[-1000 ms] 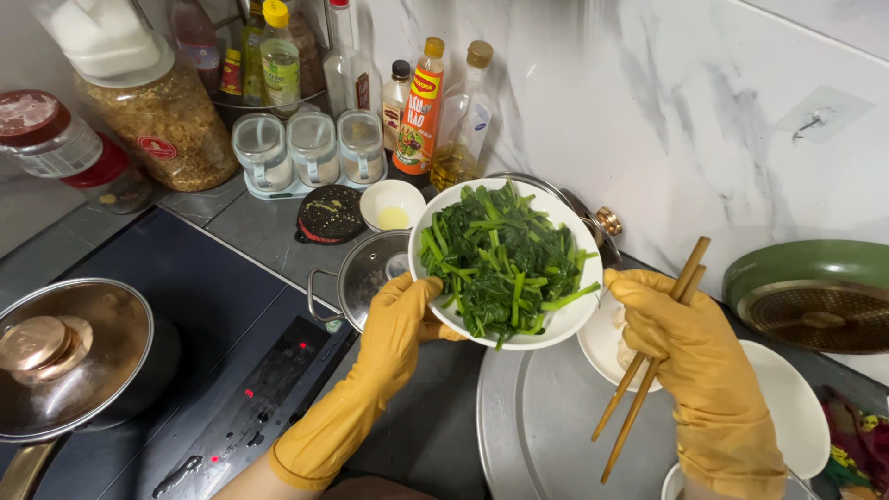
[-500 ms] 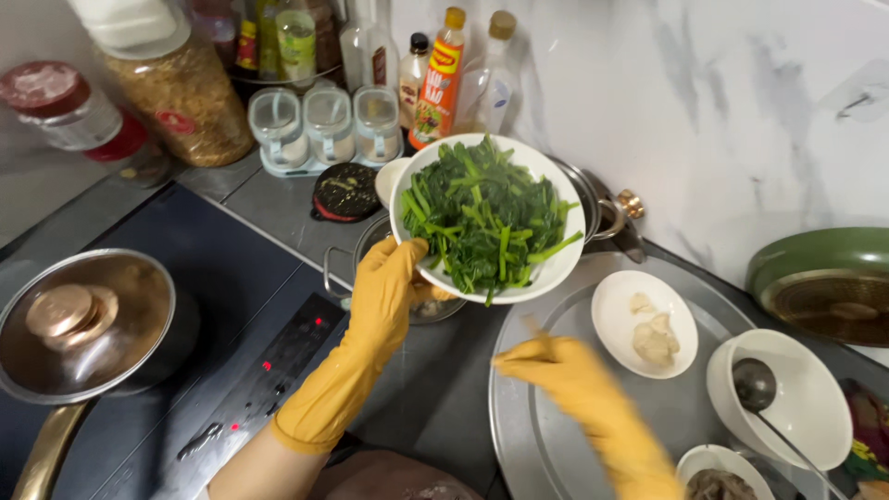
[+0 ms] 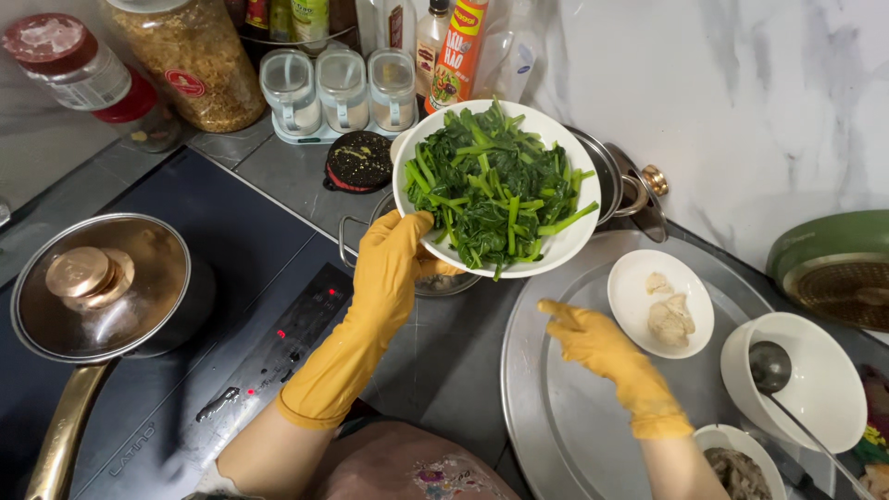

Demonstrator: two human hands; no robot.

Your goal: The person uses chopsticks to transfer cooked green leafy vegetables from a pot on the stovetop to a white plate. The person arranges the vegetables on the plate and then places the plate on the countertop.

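My left hand (image 3: 396, 261), in a yellow rubber glove, grips the near rim of a white bowl (image 3: 565, 243) heaped with cooked green vegetables (image 3: 486, 193) and holds it up above the counter. My right hand (image 3: 593, 339), also gloved in yellow, hovers empty with fingers spread over a large round steel tray (image 3: 546, 407), just below the bowl. No chopsticks are in it.
On the tray sit a small white dish of pale food (image 3: 659, 303), a white bowl with a ladle (image 3: 804, 380) and another bowl (image 3: 736, 463). A lidded steel pot (image 3: 102, 289) stands on the black cooktop (image 3: 231, 278). Jars and bottles (image 3: 343, 83) line the back. Steel pots sit under the held bowl.
My right hand held chopsticks beside the bowl a second ago; it now has none and has moved down and left over the tray. The bowl stays lifted in my left hand.
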